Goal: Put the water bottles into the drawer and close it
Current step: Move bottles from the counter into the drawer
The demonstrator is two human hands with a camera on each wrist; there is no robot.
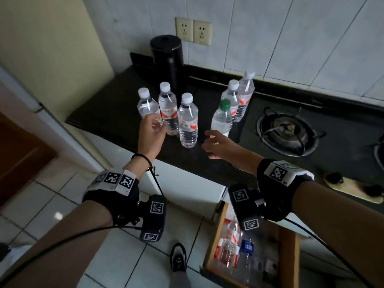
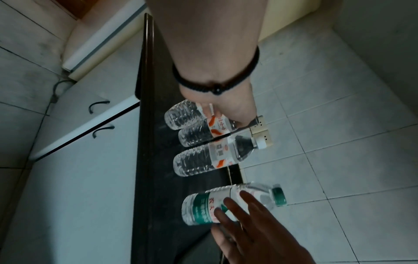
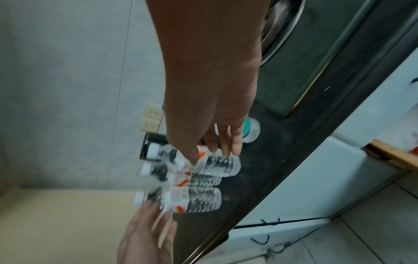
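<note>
Several clear ribbed plastic bottles (image 1: 232, 246) lie in our open wooden drawer (image 1: 288, 246), nearest us. Beyond it, our left hand (image 1: 150, 134) reaches the leftmost bottle (image 1: 146, 104) — whether the fingers (image 1: 158, 123) close on it we cannot tell. Our right hand (image 1: 218, 145) hovers, fingers spread, beside the green-capped bottle (image 1: 222, 118). Six bottles stand upright on the glossy black worktop (image 1: 99, 109) — five white-capped; farthest back, a black cylindrical canister (image 1: 167, 57).
</note>
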